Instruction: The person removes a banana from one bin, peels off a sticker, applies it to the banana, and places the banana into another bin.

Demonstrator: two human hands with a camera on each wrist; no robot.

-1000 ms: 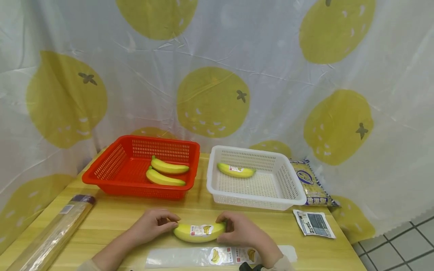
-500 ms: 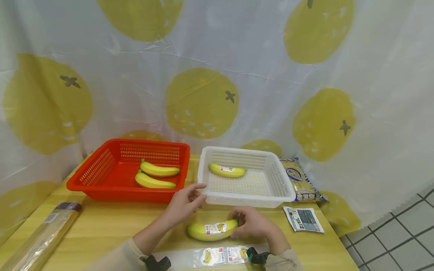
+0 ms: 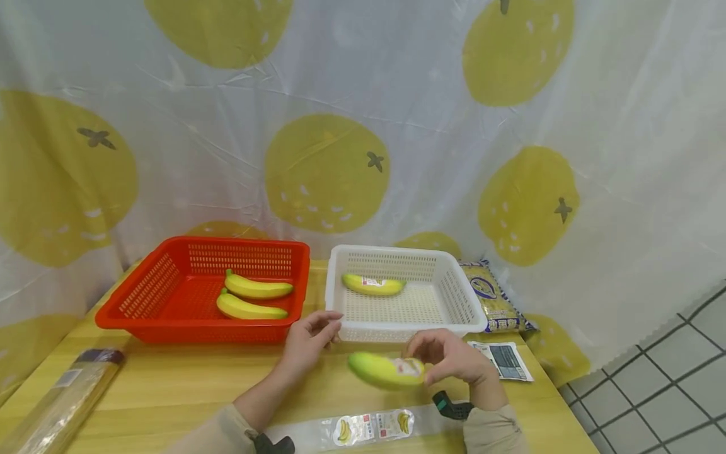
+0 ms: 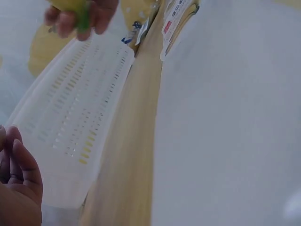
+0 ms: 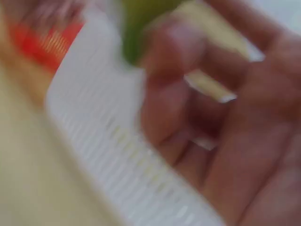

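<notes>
- Gripping one end of a labelled banana [image 3: 386, 372], the right hand [image 3: 454, 359] is on the near side of the white basket [image 3: 397, 251] in the head view, thumb and fingers pinched on the fruit.
- Also in the head view, the left hand [image 3: 309, 340] is at that basket's near left corner, fingers loosely bent and holding nothing; whether they touch the rim, I cannot tell.
- Inside the white basket lies a second banana [image 3: 373, 285] with a sticker. Just left of the basket is a red basket [image 3: 210, 333] with two plain bananas [image 3: 259, 289].
- On the counter [image 3: 193, 384], nearer the person than the white basket, lies a clear strip [image 3: 306, 435] bearing banana labels [image 3: 374, 427]. To the white basket's right are a yellow-and-blue bag [image 3: 493, 302] and, nearer, a flat packet [image 3: 505, 361]. Behind it hangs a lemon-patterned curtain [image 3: 431, 126].
- From the left wrist, the left hand's relaxed fingers show beside the white basket's corner; beyond the basket's other end, the right hand clasps the banana, its green tip poking out between the fingers.
- From the right wrist, blurred, the right hand's fingers curl at a green banana end, with the white basket's side behind.
</notes>
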